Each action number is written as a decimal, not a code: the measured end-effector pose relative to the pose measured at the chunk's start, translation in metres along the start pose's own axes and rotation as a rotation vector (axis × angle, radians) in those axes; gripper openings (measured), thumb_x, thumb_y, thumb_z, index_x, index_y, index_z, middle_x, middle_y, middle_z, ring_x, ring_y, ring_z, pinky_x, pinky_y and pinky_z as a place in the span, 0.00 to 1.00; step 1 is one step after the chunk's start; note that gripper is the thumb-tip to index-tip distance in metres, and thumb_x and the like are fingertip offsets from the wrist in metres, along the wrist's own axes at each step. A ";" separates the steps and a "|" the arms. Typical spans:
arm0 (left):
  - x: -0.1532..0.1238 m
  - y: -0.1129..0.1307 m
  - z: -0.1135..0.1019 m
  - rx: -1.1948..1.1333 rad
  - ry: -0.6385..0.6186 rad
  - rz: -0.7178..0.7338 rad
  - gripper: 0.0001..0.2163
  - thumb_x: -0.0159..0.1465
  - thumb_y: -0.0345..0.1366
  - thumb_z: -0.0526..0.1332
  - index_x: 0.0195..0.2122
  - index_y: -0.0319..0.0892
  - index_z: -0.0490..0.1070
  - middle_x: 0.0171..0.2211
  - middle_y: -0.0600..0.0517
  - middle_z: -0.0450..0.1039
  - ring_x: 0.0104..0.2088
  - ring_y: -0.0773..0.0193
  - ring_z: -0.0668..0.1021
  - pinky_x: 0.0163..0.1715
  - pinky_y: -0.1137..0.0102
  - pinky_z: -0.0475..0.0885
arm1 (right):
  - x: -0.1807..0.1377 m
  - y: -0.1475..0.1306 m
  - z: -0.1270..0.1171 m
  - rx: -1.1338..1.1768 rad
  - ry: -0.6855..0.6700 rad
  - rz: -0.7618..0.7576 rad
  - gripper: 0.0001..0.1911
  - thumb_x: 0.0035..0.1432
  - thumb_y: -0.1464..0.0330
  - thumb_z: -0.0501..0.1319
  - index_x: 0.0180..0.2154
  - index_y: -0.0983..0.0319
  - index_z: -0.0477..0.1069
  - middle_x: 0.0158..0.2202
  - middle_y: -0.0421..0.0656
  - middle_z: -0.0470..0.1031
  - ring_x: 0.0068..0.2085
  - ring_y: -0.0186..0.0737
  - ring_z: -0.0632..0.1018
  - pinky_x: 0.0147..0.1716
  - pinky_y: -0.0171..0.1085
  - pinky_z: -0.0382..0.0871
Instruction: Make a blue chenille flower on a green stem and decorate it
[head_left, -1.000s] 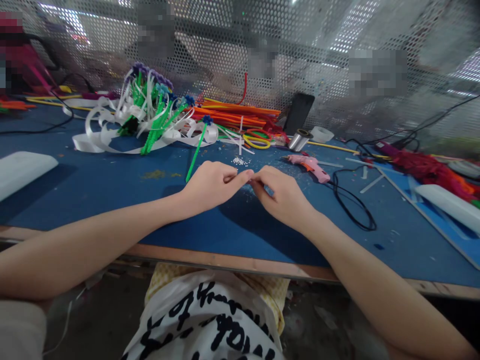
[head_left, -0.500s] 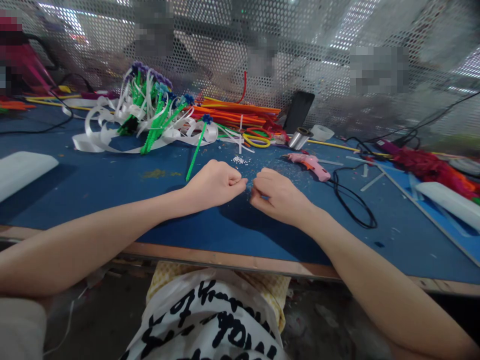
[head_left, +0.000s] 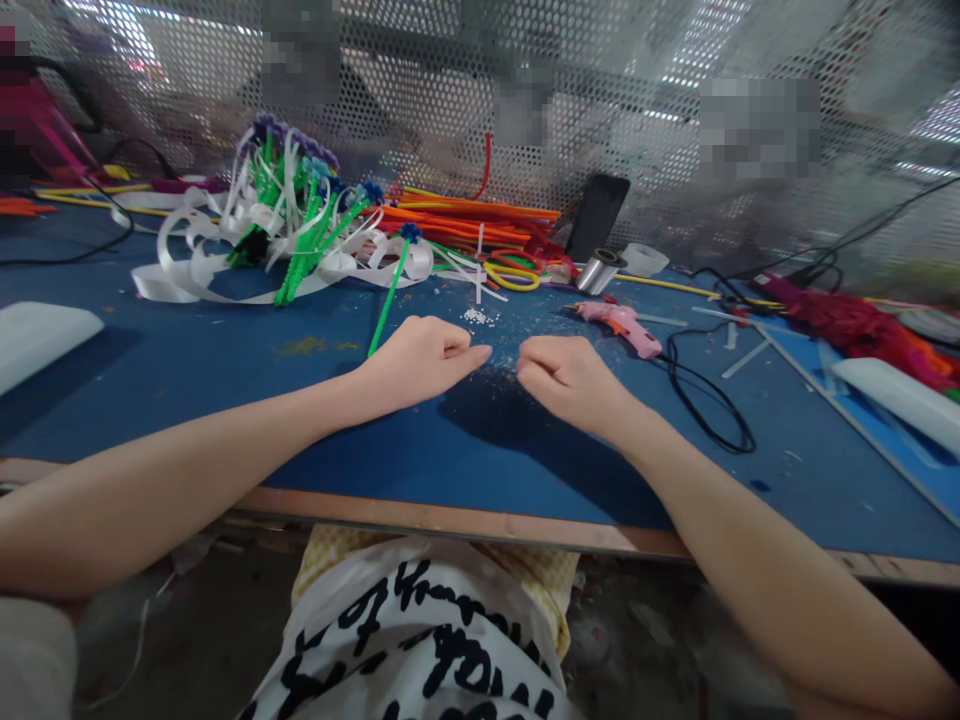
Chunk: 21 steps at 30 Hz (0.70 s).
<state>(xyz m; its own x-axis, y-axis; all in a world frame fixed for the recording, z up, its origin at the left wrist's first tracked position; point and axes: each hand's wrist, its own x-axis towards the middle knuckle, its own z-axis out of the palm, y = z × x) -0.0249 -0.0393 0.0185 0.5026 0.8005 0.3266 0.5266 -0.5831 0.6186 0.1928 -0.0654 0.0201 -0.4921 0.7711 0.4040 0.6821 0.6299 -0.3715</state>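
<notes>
My left hand (head_left: 421, 358) rests on the blue table (head_left: 225, 380) with its fingers curled and pinched at the tip. My right hand (head_left: 568, 381) lies just to its right, fingers curled in a loose fist. A small gap separates the two hands. What either pinches is too small to make out. Tiny white beads (head_left: 478, 317) lie scattered just beyond the hands. A green pipe-cleaner stem with a blue tip (head_left: 391, 292) lies behind my left hand.
A heap of green stems and white ribbon (head_left: 277, 235) sits at the back left, orange and red pipe cleaners (head_left: 472, 225) behind centre. A pink glue gun (head_left: 619, 326) with black cord (head_left: 709, 405), a wire spool (head_left: 598, 273), a phone (head_left: 597, 217) and white foam blocks (head_left: 41, 335) lie around.
The hands touched fingertip to fingertip a second ago; they have since drawn apart, each curling closed. The view shifted slightly.
</notes>
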 end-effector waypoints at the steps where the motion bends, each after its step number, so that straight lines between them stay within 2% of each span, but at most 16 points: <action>1: 0.001 -0.001 -0.001 0.000 0.015 0.003 0.20 0.66 0.44 0.58 0.19 0.41 0.59 0.16 0.59 0.51 0.20 0.72 0.57 0.23 0.72 0.50 | 0.000 0.002 -0.004 0.083 -0.023 0.069 0.16 0.59 0.72 0.52 0.21 0.58 0.51 0.20 0.35 0.55 0.24 0.32 0.59 0.26 0.37 0.52; 4: 0.002 -0.001 -0.002 -0.032 0.022 0.031 0.14 0.68 0.46 0.59 0.31 0.41 0.74 0.15 0.61 0.55 0.18 0.71 0.60 0.23 0.72 0.53 | -0.001 0.007 -0.012 0.246 -0.057 0.222 0.16 0.62 0.67 0.55 0.21 0.60 0.62 0.21 0.36 0.59 0.25 0.32 0.61 0.26 0.36 0.53; 7: 0.001 0.000 -0.002 -0.073 0.032 0.087 0.12 0.67 0.44 0.61 0.36 0.41 0.78 0.14 0.61 0.53 0.18 0.71 0.59 0.23 0.72 0.53 | 0.001 0.009 -0.013 0.319 -0.060 0.293 0.16 0.63 0.61 0.58 0.29 0.62 0.75 0.24 0.39 0.68 0.26 0.33 0.65 0.26 0.36 0.56; 9: 0.000 0.002 -0.002 -0.092 0.047 0.108 0.11 0.67 0.41 0.61 0.38 0.41 0.80 0.15 0.61 0.54 0.18 0.71 0.58 0.22 0.72 0.53 | 0.002 0.008 -0.013 0.362 -0.051 0.317 0.16 0.63 0.59 0.59 0.33 0.62 0.79 0.26 0.41 0.72 0.27 0.34 0.67 0.27 0.36 0.57; 14: -0.003 0.005 -0.002 -0.089 0.093 0.105 0.10 0.67 0.39 0.61 0.37 0.41 0.81 0.15 0.61 0.54 0.18 0.71 0.57 0.22 0.72 0.53 | 0.005 0.007 -0.010 0.455 0.048 0.369 0.17 0.59 0.55 0.64 0.36 0.62 0.82 0.26 0.41 0.72 0.25 0.33 0.67 0.25 0.35 0.58; 16: -0.003 0.004 -0.002 -0.063 0.088 0.082 0.10 0.66 0.39 0.62 0.36 0.41 0.81 0.15 0.60 0.58 0.18 0.71 0.60 0.22 0.73 0.54 | 0.005 0.008 -0.008 0.463 0.095 0.384 0.16 0.57 0.55 0.67 0.36 0.61 0.82 0.24 0.39 0.70 0.24 0.32 0.65 0.24 0.35 0.56; 19: -0.003 0.003 0.000 -0.067 0.010 0.034 0.09 0.65 0.39 0.62 0.35 0.41 0.80 0.20 0.56 0.71 0.21 0.70 0.70 0.23 0.74 0.59 | 0.004 0.006 -0.007 0.427 0.135 0.387 0.15 0.55 0.56 0.69 0.35 0.61 0.82 0.18 0.36 0.63 0.21 0.30 0.58 0.22 0.35 0.50; 21: -0.003 0.003 0.002 -0.138 -0.083 -0.018 0.10 0.66 0.40 0.60 0.38 0.41 0.79 0.22 0.55 0.74 0.21 0.69 0.73 0.23 0.74 0.61 | 0.003 0.002 -0.006 0.407 0.132 0.387 0.14 0.55 0.57 0.69 0.34 0.62 0.81 0.17 0.34 0.60 0.20 0.29 0.55 0.21 0.35 0.47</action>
<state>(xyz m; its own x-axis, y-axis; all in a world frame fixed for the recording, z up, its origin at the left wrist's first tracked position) -0.0234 -0.0436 0.0174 0.5514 0.7933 0.2581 0.4399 -0.5393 0.7181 0.1963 -0.0619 0.0258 -0.1589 0.9508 0.2660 0.5231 0.3096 -0.7941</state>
